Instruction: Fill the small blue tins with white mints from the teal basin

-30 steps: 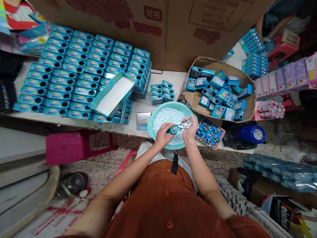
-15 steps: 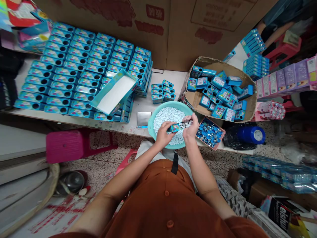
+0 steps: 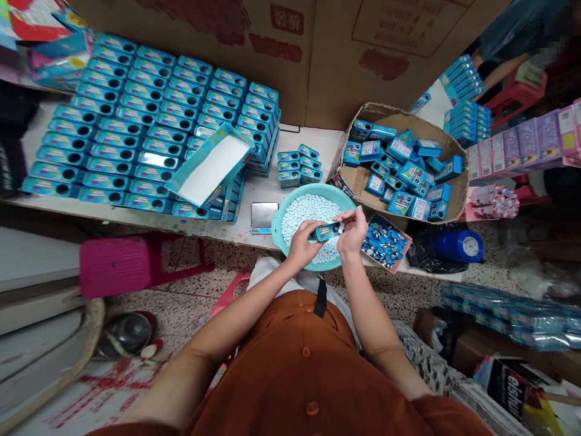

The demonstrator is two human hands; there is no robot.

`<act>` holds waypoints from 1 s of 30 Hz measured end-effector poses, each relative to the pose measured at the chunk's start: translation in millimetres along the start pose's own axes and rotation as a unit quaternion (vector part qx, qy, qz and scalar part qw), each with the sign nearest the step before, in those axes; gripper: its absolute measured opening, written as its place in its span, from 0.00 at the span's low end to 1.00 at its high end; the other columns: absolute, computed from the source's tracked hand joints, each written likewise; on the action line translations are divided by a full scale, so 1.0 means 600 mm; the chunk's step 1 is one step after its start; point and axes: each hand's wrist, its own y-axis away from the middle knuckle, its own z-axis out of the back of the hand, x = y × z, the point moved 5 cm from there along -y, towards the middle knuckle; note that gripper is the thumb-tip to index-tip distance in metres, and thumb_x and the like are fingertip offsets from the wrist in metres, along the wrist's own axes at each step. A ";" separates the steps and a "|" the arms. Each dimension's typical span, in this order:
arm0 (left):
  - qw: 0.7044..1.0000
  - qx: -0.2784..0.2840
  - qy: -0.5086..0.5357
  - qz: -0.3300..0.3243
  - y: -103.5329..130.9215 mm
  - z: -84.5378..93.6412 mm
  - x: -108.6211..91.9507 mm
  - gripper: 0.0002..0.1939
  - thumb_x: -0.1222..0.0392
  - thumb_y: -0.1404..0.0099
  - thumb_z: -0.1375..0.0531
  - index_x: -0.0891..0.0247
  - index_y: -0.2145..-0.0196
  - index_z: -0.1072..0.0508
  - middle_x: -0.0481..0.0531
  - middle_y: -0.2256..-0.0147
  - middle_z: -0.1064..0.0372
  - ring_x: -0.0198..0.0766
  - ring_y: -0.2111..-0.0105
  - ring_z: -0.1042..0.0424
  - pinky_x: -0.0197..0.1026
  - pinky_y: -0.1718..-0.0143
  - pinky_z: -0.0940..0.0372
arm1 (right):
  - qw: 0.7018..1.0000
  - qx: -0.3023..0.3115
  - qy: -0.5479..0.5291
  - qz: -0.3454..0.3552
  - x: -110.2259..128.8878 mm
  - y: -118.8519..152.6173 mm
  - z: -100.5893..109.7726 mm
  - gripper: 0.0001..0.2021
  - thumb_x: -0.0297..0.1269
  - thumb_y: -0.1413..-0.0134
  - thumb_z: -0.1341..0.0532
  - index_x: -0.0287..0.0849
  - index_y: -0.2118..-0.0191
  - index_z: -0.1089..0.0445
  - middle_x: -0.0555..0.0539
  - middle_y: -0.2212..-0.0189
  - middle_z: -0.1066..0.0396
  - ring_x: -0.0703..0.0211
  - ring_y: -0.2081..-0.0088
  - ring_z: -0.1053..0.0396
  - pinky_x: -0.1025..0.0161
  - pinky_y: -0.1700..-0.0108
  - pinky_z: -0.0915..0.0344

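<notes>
My left hand (image 3: 300,247) is wrapped round a small blue tin (image 3: 325,232), tilted with its dark opening facing right. Cupped against that opening is my right hand (image 3: 353,235), with a few small white candies (image 3: 340,227) between its fingers and the tin. Both hands are over a turquoise basin (image 3: 276,225) holding many more white candies (image 3: 302,209). Right of the basin, a pink box (image 3: 405,253) contains blue and silver round caps (image 3: 385,243). Several small blue tins (image 3: 289,165) stand in a group behind the basin.
A small scale (image 3: 264,216) lies left of the basin. Stacked blue tins (image 3: 149,127) fill the table's left side, with a tilted tray (image 3: 213,163) on them. Loose tins fill a cut cardboard box (image 3: 363,203) at right. Tall cardboard (image 3: 327,66) stands behind.
My right hand has tipped closer to the tin's opening, and fewer candies show in its palm. My left hand still holds the tin, at nearly the same spot.
</notes>
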 end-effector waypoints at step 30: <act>0.925 -0.245 0.159 0.242 0.096 0.157 0.108 0.24 0.55 0.50 0.32 0.60 0.56 0.34 0.52 0.59 0.30 0.40 0.58 0.28 0.45 0.52 0.34 | 0.873 0.134 0.448 0.140 -0.273 -0.150 0.017 0.17 0.46 0.46 0.47 0.41 0.57 0.33 0.40 0.55 0.34 0.52 0.50 0.39 0.52 0.43 0.46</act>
